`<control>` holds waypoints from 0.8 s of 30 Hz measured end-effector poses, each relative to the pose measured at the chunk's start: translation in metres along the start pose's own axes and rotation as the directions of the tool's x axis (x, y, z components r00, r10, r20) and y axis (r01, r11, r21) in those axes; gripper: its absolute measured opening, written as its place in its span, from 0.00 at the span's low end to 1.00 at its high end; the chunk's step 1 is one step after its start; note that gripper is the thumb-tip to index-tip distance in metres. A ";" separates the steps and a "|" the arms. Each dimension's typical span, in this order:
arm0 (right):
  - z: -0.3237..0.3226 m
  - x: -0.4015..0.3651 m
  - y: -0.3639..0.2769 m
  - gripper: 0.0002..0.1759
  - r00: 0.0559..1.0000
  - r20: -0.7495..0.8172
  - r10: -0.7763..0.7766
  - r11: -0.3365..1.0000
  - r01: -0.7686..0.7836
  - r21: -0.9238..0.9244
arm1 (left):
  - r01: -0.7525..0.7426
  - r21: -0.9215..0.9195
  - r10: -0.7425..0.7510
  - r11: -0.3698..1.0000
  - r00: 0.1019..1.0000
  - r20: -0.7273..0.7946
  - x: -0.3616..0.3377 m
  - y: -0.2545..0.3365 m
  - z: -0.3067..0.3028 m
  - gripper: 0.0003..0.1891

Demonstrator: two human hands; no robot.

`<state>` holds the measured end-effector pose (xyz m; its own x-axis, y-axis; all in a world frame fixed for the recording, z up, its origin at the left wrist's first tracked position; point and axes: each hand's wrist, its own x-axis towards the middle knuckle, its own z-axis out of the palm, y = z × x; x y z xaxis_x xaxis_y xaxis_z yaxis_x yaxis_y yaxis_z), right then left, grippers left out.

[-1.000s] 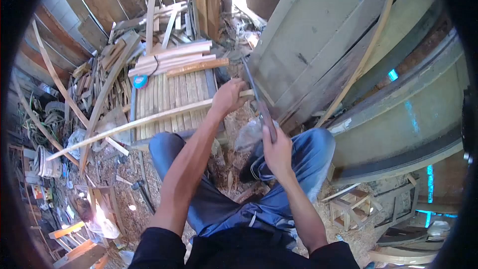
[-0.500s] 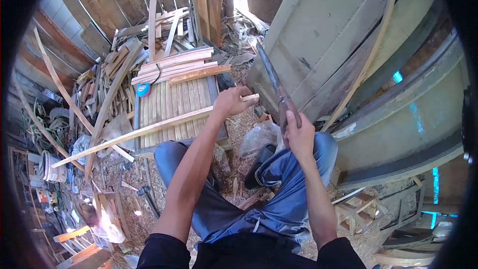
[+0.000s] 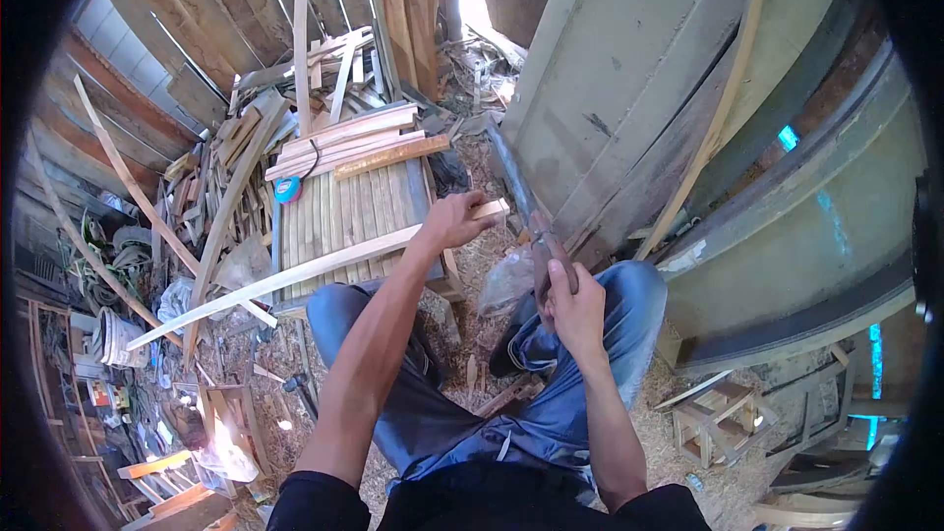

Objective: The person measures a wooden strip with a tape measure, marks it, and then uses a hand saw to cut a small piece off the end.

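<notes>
My left hand [image 3: 457,221] is closed around one end of a long, thin wooden strip [image 3: 295,273]. The strip slants down to the left, across the slatted wooden panel. In my right hand [image 3: 575,307] is the brown wooden handle of a machete [image 3: 513,175], above my right knee. Its long grey blade points up and away, its tip near the large grey board. A small gap separates the strip's near end from the machete. Sawn wooden strips [image 3: 344,143] lie on the slatted panel [image 3: 339,199], with a blue tape measure [image 3: 287,189] at their left.
A large grey panelled board [image 3: 629,69] leans on the right, beside a curved wooden frame [image 3: 787,334]. Scrap wood [image 3: 236,147] is heaped at the back left. A clear plastic bag [image 3: 506,280] and a hammer [image 3: 300,388] lie on the shavings-covered floor.
The machete and my right hand have moved slightly left and down, and the blade tip is lower. My left hand, still holding the strip, is slightly lower; the view has shifted a little.
</notes>
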<state>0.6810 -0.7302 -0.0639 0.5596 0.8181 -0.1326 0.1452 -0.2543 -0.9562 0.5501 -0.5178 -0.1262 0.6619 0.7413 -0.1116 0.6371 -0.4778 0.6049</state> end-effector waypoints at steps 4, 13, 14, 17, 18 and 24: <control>-0.004 -0.011 0.007 0.18 1.000 -0.001 0.016 1.000 -0.016 0.007 | -0.008 0.020 0.010 1.000 0.997 -0.077 -0.013 0.014 0.002 0.26; -0.004 -0.026 0.016 0.23 0.999 -0.007 -0.046 0.986 0.044 -0.163 | 0.008 0.074 0.001 0.997 0.993 -0.117 -0.014 0.011 0.007 0.23; -0.002 -0.028 0.017 0.22 0.999 -0.015 -0.037 0.987 0.034 -0.155 | 0.004 0.078 0.003 0.997 0.995 -0.097 -0.013 0.009 0.006 0.22; 0.002 -0.032 0.005 0.22 1.000 -0.021 -0.023 0.980 0.018 -0.197 | -0.017 -0.209 -0.007 0.978 0.993 -0.115 -0.006 -0.005 0.009 0.23; 0.002 -0.035 -0.002 0.22 0.999 -0.018 -0.027 0.968 0.022 -0.251 | -0.016 -0.211 -0.008 0.977 0.994 -0.109 -0.007 -0.004 0.009 0.23; -0.008 -0.050 -0.017 0.21 0.999 0.033 0.023 0.957 -0.013 -0.289 | 0.194 0.102 -0.145 0.976 0.919 -0.366 0.002 0.012 0.030 0.19</control>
<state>0.6571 -0.7705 -0.0395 0.5355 0.8286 -0.1632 0.3674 -0.4025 -0.8384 0.5707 -0.5362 -0.1433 0.3714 0.9232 0.0990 0.7902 -0.3703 0.4883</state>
